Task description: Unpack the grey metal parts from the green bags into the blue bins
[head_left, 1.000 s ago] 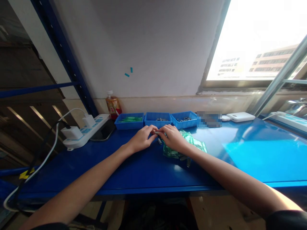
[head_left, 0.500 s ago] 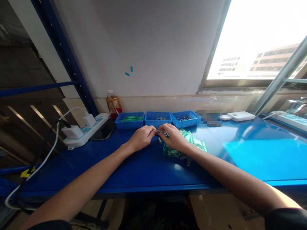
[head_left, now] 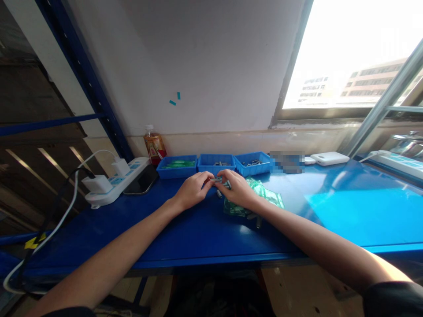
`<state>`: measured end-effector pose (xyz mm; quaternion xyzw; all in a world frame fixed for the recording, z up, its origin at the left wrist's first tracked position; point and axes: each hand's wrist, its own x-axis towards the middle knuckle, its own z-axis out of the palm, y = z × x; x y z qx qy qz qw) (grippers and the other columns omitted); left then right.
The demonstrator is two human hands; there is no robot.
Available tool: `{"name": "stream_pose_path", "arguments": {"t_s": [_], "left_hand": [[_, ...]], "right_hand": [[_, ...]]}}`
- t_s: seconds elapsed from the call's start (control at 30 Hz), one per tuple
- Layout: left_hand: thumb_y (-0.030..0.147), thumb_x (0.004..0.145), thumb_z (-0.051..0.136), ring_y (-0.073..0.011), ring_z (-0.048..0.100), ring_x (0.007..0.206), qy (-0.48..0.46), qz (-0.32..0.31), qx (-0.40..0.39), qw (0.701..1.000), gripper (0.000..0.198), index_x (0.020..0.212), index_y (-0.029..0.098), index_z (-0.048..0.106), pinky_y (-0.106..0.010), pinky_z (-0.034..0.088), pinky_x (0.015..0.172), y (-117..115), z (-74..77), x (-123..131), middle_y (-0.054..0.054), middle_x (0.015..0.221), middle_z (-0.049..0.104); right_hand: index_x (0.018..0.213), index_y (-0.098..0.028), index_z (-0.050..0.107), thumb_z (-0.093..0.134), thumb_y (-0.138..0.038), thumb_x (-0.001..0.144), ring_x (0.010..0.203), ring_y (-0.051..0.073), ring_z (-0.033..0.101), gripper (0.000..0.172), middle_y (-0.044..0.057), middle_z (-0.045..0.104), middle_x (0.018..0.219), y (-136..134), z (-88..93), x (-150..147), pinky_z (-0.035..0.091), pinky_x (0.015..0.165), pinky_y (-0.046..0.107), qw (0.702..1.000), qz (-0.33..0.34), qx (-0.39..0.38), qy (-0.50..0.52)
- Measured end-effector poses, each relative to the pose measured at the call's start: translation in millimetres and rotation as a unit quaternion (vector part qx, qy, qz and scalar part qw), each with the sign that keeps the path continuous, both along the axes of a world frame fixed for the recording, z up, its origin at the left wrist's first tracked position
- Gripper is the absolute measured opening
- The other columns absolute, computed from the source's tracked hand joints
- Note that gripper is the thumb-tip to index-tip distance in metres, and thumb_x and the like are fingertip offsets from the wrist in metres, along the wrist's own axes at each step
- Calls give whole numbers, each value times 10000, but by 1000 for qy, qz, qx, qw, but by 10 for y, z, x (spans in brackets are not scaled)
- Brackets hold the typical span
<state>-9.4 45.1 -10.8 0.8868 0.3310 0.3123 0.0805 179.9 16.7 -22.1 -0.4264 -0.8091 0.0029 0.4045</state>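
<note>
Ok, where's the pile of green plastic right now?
In the head view, the green plastic lies on the table, right of centre, partly hidden by the right hand, near the rightmost tray.

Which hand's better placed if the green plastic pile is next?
Probably the right hand: it's by the green plastic pile, while the left hand sits farther off. Both have fingers at a small grey piece.

The held piece (head_left: pixel 216 180) is silver-grey, the packets (head_left: pixel 269 197) green, the trays (head_left: pixel 216 169) bright blue, the counter (head_left: pixel 185 240) deeper blue, the power strip (head_left: pixel 118 182) white and pale blue.
</note>
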Motion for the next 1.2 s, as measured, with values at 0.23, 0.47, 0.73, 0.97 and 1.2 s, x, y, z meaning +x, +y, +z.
{"name": "stream_pose_path", "arguments": {"t_s": [0.23,0.47,0.73,0.97,1.2], "left_hand": [[336,964,372,-190,615,866,9,-17,-10,1000,264,932,192,591,-292,456,778,-9,13,-11,-42,890,661],[338,886,541,-172,627,818,-6,-15,5,1000,245,1087,198,558,-272,468,751,-20,-9,-1,-17,844,648],[314,958,397,-191,628,879,17,-4,15,1000,248,1002,192,609,-284,462,770,-12,8,-11,-53,936,681],[347,941,433,-174,630,809,5,-6,4,1000,224,1006,199,589,-270,469,736,-30,29,-7,-31,850,669],[339,913,497,-162,621,781,-5,-4,23,1000,190,1032,210,569,-264,466,733,-24,7,-4,-10,814,649]], "right_hand": [[892,-200,548,524,-265,891,785,175,559,69,43,578,834,-23,14,-3,438,722,286,1000,12,8,7],[774,-200,530,451,-269,928,730,164,535,187,34,561,767,-22,27,-12,417,682,279,1000,-2,-4,2],[992,-205,532,563,-290,867,785,176,560,154,25,570,819,-15,-4,0,444,726,290,1000,20,8,14],[884,-207,547,494,-265,906,771,167,551,83,35,570,818,-18,12,-1,434,717,281,1000,12,10,10],[752,-211,532,430,-271,939,730,157,532,222,22,538,748,-11,24,6,422,696,278,1000,12,0,4]]}}
